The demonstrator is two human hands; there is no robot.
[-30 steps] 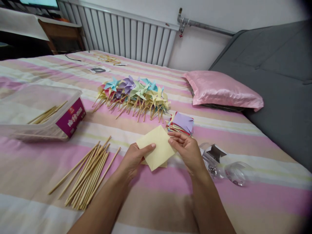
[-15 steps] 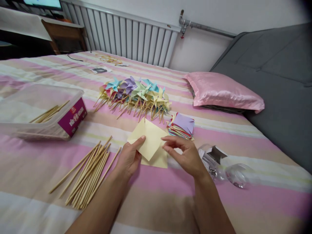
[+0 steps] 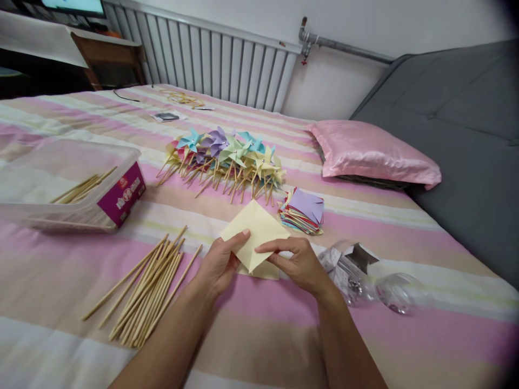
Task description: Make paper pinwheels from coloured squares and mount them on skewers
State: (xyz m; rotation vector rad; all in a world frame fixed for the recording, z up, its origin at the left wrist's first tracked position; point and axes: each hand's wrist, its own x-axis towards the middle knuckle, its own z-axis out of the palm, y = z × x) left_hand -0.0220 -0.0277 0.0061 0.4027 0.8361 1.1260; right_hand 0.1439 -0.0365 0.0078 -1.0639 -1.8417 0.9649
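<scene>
Between my hands is a pale yellow square of paper, turned with one corner toward me. My left hand pinches its left side, thumb on top. At its right side, my right hand holds the paper between thumb and fingers. Beneath it another pale yellow sheet lies on the bed, mostly covered. A stack of coloured paper squares, purple on top, sits just beyond my right hand. Left of my left hand lies a loose bundle of wooden sticks.
Finished paper pinwheels lie in a heap farther back. A clear plastic box with sticks stands at the left. On the right are a clear bag of small metal parts and a round clear lid. A pink pillow rests behind.
My right hand has moved left and now grips the paper's right side. The paper has shifted slightly right, turning so its corner points toward me.
</scene>
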